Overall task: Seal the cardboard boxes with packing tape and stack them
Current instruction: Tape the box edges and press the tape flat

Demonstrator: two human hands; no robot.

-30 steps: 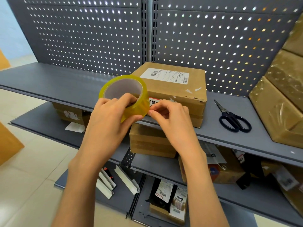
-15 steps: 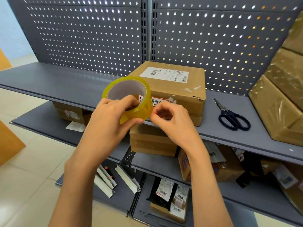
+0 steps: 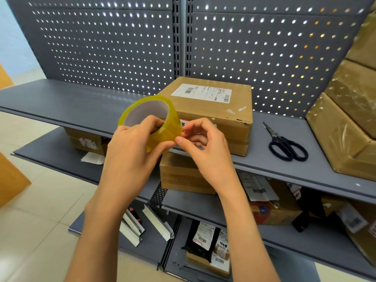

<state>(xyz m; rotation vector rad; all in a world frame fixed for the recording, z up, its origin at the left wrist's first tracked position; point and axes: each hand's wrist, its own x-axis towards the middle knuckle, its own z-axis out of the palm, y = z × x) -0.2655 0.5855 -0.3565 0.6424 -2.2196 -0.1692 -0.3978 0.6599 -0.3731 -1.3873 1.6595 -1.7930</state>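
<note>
A yellowish roll of packing tape (image 3: 162,133) is held in front of the top shelf. My left hand (image 3: 134,151) grips it, fingers through the core and thumb on the outer face. My right hand (image 3: 205,147) has its fingers curled, and its thumb and fingertips touch the roll's right edge; whether they hold a tape end is unclear. Behind the roll a flat cardboard box (image 3: 213,110) with a white shipping label lies on the grey shelf (image 3: 61,102).
Black scissors (image 3: 284,145) lie on the shelf right of the box. Tape-wrapped boxes (image 3: 345,131) are stacked at the far right. Another box (image 3: 183,176) and loose parcels sit on the lower shelves. Perforated grey panels back the shelf.
The roll has shifted slightly up and to the right. My right hand's fingers have lifted and curled more while picking at the roll's edge.
</note>
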